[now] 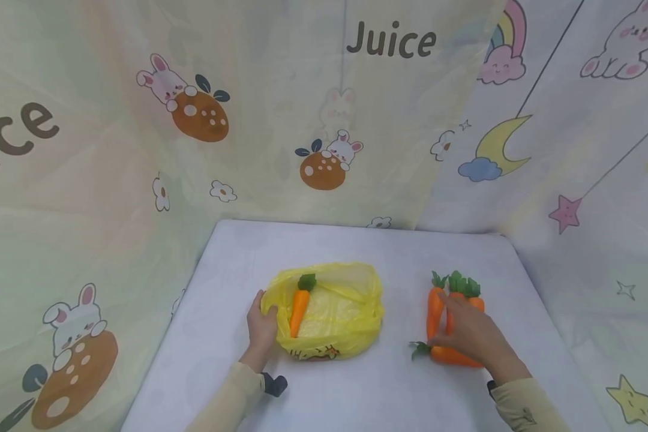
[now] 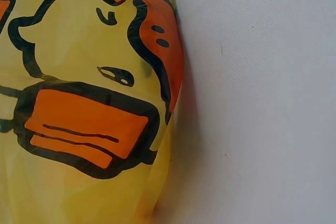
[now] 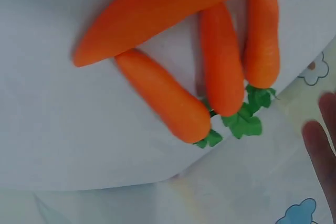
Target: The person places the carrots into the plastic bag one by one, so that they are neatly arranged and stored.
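Note:
My left hand (image 1: 261, 327) grips the left rim of a yellow plastic bag (image 1: 375, 306), its thumb over the edge. The bag lies with its mouth spread, and one carrot (image 1: 299, 312) with a green top rests inside, near that hand. The left wrist view shows only the printed side of the bag (image 2: 84, 129). Over a group of carrots at the right hovers my right hand (image 1: 472, 333), partly covering them. Three carrots (image 3: 223, 61) lie side by side; another carrot (image 3: 173, 11) lies across their tips. In the right wrist view, the fingers (image 3: 317, 145) are apart from them.
A white-covered table (image 1: 399, 390) carries everything. Behind it and along the sides hang curtains (image 1: 270, 150) printed with rabbits, flowers and stars. A dark strap piece (image 1: 275, 384) sits at my left wrist.

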Demonstrator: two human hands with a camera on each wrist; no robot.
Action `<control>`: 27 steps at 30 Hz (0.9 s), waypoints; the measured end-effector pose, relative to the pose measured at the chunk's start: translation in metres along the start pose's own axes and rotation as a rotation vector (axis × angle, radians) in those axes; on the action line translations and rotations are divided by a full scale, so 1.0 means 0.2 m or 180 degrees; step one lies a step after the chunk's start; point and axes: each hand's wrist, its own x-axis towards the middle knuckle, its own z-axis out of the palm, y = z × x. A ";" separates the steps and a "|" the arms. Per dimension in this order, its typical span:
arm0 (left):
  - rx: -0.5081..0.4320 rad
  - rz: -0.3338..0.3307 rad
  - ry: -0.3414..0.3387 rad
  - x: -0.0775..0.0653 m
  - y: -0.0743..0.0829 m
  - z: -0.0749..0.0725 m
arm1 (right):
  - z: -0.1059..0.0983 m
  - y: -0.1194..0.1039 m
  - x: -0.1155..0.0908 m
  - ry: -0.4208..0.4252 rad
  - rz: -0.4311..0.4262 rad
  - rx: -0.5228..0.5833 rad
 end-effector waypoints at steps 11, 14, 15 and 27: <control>-0.0025 -0.0004 0.0013 0.00 0.01 0.00 | 0.07 0.07 -0.06 -0.0815 0.0572 0.0164; -0.0001 -0.0029 0.0027 0.00 0.01 0.00 | 0.10 0.08 -0.07 -0.0837 0.0609 0.0119; 0.0013 -0.0039 0.0029 0.00 0.01 0.00 | 0.11 0.09 -0.07 -0.0833 0.0597 0.0093; 0.0012 -0.0088 0.0038 -0.01 0.00 0.01 | 0.20 0.12 -0.07 -0.0829 0.0494 -0.0005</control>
